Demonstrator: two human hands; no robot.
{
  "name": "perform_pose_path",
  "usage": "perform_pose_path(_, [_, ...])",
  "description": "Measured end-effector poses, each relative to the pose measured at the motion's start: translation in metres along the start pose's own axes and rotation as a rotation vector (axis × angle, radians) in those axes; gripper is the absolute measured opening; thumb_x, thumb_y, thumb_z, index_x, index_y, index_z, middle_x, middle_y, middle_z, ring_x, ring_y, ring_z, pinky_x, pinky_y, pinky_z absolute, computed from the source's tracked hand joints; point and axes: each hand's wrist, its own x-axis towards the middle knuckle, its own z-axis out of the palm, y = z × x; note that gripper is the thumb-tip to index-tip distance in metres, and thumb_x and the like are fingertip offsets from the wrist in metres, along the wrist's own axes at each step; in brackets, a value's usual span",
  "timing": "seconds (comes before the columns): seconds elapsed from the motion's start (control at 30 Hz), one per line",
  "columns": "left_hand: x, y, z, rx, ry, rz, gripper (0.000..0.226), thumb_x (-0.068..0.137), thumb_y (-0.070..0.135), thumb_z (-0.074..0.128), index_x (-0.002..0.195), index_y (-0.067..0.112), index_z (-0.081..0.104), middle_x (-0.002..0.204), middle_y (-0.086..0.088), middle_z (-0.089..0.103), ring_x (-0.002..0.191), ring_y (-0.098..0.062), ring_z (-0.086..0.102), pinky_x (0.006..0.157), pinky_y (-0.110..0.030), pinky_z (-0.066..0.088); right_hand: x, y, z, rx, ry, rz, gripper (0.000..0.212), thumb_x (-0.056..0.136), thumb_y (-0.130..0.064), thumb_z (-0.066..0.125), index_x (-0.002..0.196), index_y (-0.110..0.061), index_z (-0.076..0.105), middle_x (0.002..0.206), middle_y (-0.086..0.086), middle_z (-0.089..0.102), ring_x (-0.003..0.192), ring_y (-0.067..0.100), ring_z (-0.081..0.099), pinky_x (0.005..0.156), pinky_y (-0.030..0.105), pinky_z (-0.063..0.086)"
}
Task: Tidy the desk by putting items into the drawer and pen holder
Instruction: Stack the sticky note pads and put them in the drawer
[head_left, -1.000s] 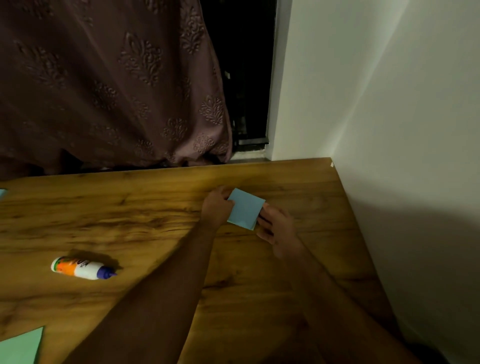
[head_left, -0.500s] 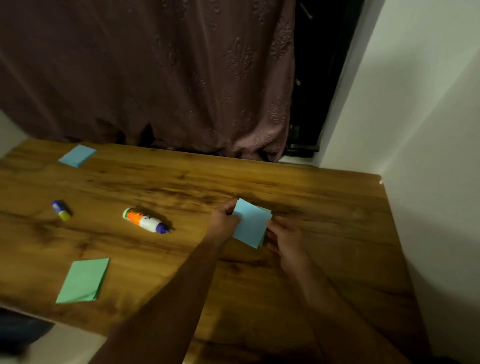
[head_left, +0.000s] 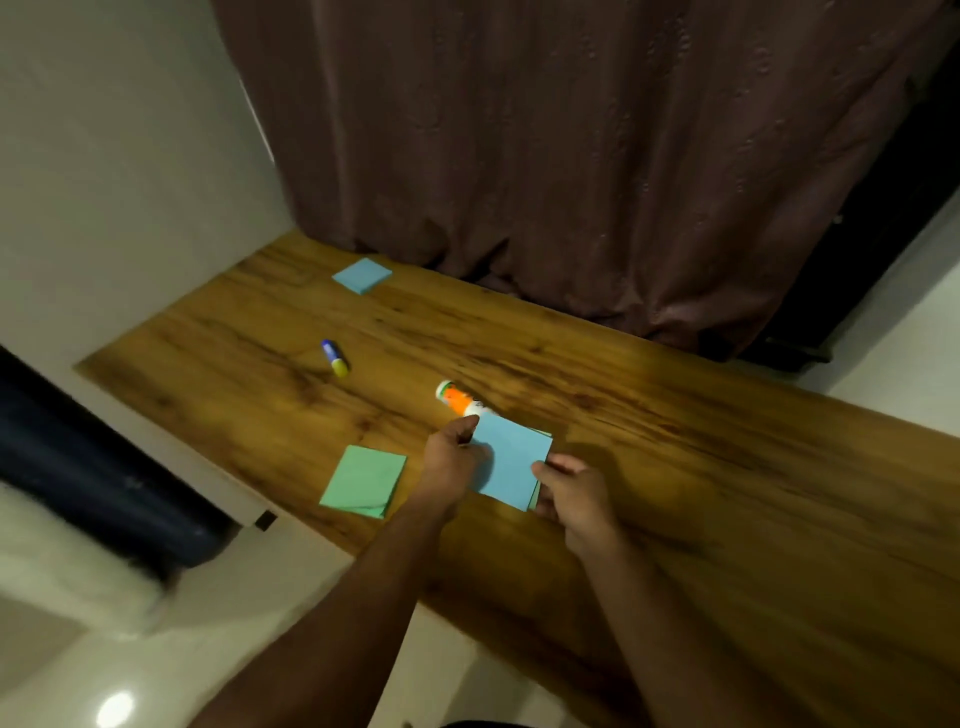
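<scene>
Blue note pad (head_left: 511, 462) held above the desk (head_left: 701, 467), left hand (head_left: 451, 460) pinching its left edge, right hand (head_left: 571, 493) gripping the lower right corner. Greenish sheets visible beneath. Keep edges squared between both grips; avoid fanning loose sheets. Carry flat. Glue bottle (head_left: 457, 399) just behind the pad, glue stick (head_left: 335, 357), green pad (head_left: 363, 480) and far blue pad (head_left: 362, 274) lying on the desk, not yet collected. Drawer and pen holder not in view.

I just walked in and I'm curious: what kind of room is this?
Probably a home study corner or bedroom. A wooden desk sits against a heavy curtain, strewn with sticky-note pads and glue sticks, as both hands hold a blue pad.
</scene>
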Motion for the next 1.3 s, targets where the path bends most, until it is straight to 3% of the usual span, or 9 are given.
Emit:
perform_pose_path(0.1, [-0.003,-0.010,-0.047,0.099,0.059,0.040,0.030,0.090,-0.006,0.052,0.102,0.017,0.066,0.088,0.008,0.068,0.071,0.000,0.066,0.056,-0.010,0.048,-0.011,0.004,0.047,-0.029,-0.034,-0.002,0.037,0.090,-0.019,0.067,0.125,-0.013,0.059,0.107,0.006,0.070,0.092,0.019,0.067,0.059,0.029,0.052])
perform_pose_path(0.23, [0.003,-0.022,-0.108,0.312,0.134,0.025,0.032,0.091,0.008,0.056,0.120,0.016,0.065,0.112,0.000,0.067,0.101,-0.021,0.062,0.087,-0.034,0.053,-0.022,0.013,0.106,-0.047,-0.068,-0.007,0.036,0.092,-0.019,0.066,0.126,-0.013,0.058,0.104,0.002,0.069,0.092,0.015,0.065,0.063,0.028,0.054])
perform_pose_path(0.37, [0.005,-0.033,-0.152,0.382,0.147,0.018,0.032,0.092,0.012,0.054,0.122,0.017,0.065,0.115,-0.003,0.067,0.099,-0.020,0.062,0.086,-0.032,0.051,-0.030,0.020,0.150,-0.043,-0.090,-0.011,0.041,0.093,-0.019,0.064,0.132,-0.010,0.054,0.117,0.008,0.068,0.098,0.017,0.065,0.068,0.027,0.054])
perform_pose_path(0.47, [0.008,-0.040,-0.171,0.523,0.127,0.006,0.039,0.092,0.010,0.053,0.131,0.010,0.057,0.124,-0.011,0.063,0.112,-0.030,0.058,0.094,-0.037,0.048,-0.033,0.022,0.169,-0.109,-0.082,-0.021,0.041,0.094,-0.018,0.063,0.133,-0.008,0.053,0.115,0.006,0.067,0.085,0.010,0.062,0.064,0.021,0.052])
perform_pose_path(0.57, [0.012,-0.043,-0.180,0.577,0.093,-0.003,0.043,0.092,0.010,0.052,0.135,0.008,0.053,0.127,-0.015,0.060,0.116,-0.031,0.056,0.097,-0.042,0.046,-0.035,0.025,0.180,-0.197,-0.074,-0.035,0.037,0.094,-0.018,0.063,0.129,-0.008,0.056,0.109,0.006,0.067,0.077,0.005,0.060,0.061,0.020,0.051])
perform_pose_path(0.87, [0.028,-0.052,-0.185,0.642,0.041,-0.056,0.042,0.093,0.019,0.053,0.133,0.009,0.053,0.126,-0.014,0.059,0.116,-0.031,0.054,0.098,-0.043,0.046,-0.023,0.020,0.184,-0.278,-0.103,0.013,0.032,0.094,-0.017,0.062,0.124,-0.008,0.059,0.112,0.007,0.063,0.093,0.018,0.061,0.060,0.024,0.052])
perform_pose_path(0.97, [0.034,-0.054,-0.185,0.663,0.049,-0.063,0.041,0.093,0.024,0.054,0.132,0.011,0.054,0.123,-0.012,0.060,0.113,-0.029,0.056,0.094,-0.040,0.049,-0.018,0.015,0.186,-0.276,-0.092,0.037,0.029,0.093,-0.017,0.064,0.121,-0.008,0.061,0.107,0.005,0.061,0.083,0.011,0.055,0.055,0.024,0.049])
perform_pose_path(1.13, [0.042,-0.052,-0.184,0.623,0.070,-0.086,0.036,0.092,0.027,0.057,0.125,0.013,0.060,0.115,-0.009,0.064,0.103,-0.024,0.059,0.084,-0.033,0.050,-0.006,0.010,0.186,-0.244,-0.098,0.083,0.027,0.091,-0.020,0.066,0.116,-0.012,0.061,0.113,0.008,0.063,0.101,0.023,0.059,0.061,0.029,0.050])
perform_pose_path(1.3, [0.050,-0.050,-0.185,0.558,0.065,-0.120,0.036,0.091,0.028,0.059,0.124,0.014,0.062,0.114,-0.008,0.065,0.103,-0.022,0.060,0.085,-0.032,0.050,0.005,0.006,0.189,-0.217,-0.064,0.106,0.019,0.091,-0.016,0.066,0.109,-0.011,0.061,0.102,0.009,0.064,0.095,0.025,0.062,0.059,0.031,0.048])
